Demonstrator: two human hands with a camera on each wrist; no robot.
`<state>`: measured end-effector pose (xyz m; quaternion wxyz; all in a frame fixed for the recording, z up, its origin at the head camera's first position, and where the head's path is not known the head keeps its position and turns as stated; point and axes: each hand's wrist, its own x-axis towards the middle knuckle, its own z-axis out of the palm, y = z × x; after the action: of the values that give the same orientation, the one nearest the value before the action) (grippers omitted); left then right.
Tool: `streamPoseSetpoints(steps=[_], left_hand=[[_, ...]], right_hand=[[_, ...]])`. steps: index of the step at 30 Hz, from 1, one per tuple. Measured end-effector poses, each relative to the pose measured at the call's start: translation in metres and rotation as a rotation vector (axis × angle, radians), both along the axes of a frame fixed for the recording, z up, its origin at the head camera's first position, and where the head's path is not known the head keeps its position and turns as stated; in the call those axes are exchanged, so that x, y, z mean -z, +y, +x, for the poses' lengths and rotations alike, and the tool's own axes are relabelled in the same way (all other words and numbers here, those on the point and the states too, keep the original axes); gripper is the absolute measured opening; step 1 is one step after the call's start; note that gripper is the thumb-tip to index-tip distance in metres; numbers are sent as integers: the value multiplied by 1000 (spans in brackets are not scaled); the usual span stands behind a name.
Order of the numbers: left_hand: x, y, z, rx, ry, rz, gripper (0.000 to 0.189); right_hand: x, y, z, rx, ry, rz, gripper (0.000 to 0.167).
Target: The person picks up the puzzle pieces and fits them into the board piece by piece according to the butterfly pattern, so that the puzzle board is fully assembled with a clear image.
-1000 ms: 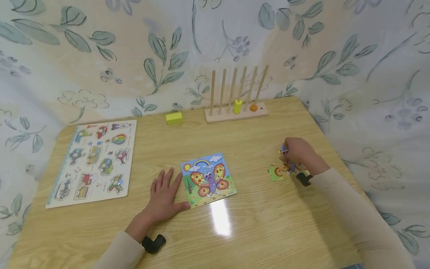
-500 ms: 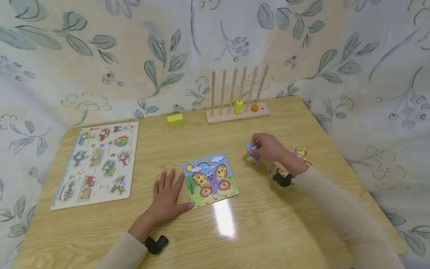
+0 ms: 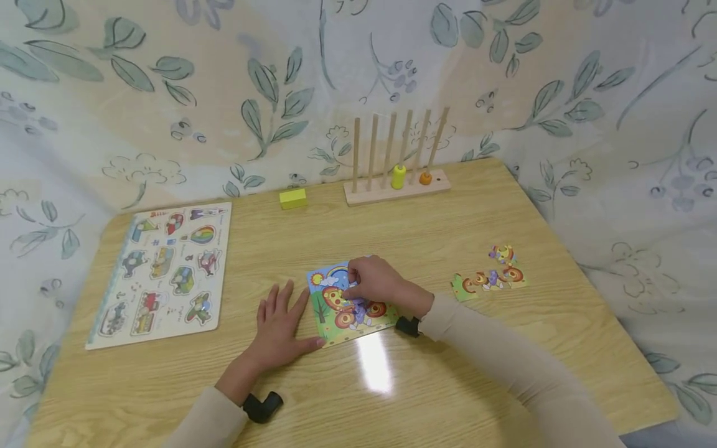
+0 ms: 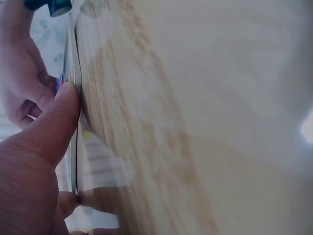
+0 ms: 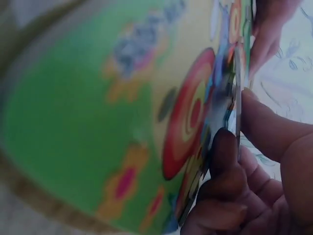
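Note:
A square butterfly puzzle board [image 3: 332, 335] lies on the wooden table. My left hand [image 3: 278, 330] rests spread at its left edge, and the thumb [image 4: 61, 112] touches the board's near left corner. Over the upper part of the board, my right hand [image 3: 376, 283] pinches a jigsaw piece between thumb and fingers. In the right wrist view that piece [image 5: 238, 93] shows as a thin edge standing steeply against the picture. Fingers hide most of its printed face. To the right, several jigsaw pieces [image 3: 464, 287] lie on the table, some side by side in a row.
A large picture board with vehicles [image 3: 159, 274] lies at the left. Along the back stand a yellow block [image 3: 293, 199] and a wooden peg rack [image 3: 370, 198] with yellow and orange beads. Patterned cloth [image 3: 213, 93] hangs behind the table [image 3: 448, 386].
My right hand has picked up a jigsaw piece from the group at the right and carried it left over the butterfly board. My left hand has stayed at the board's edge.

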<state>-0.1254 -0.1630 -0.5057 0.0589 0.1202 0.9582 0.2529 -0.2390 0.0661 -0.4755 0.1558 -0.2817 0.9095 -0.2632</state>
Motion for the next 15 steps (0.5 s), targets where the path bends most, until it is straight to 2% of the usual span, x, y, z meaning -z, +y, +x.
streamPoseSetpoints(steps=[4,7,15], left_hand=[[0,0,0,2,2,-10,98],[0,0,-1,2,1,-16,99],[-2,1,0,-3,-2,-9,99]], right_hand=[[-3,-3,4,37,61,82,35],[-3,-4,6,66,72,96,37],[-2,-11,14,124,20,130,41]])
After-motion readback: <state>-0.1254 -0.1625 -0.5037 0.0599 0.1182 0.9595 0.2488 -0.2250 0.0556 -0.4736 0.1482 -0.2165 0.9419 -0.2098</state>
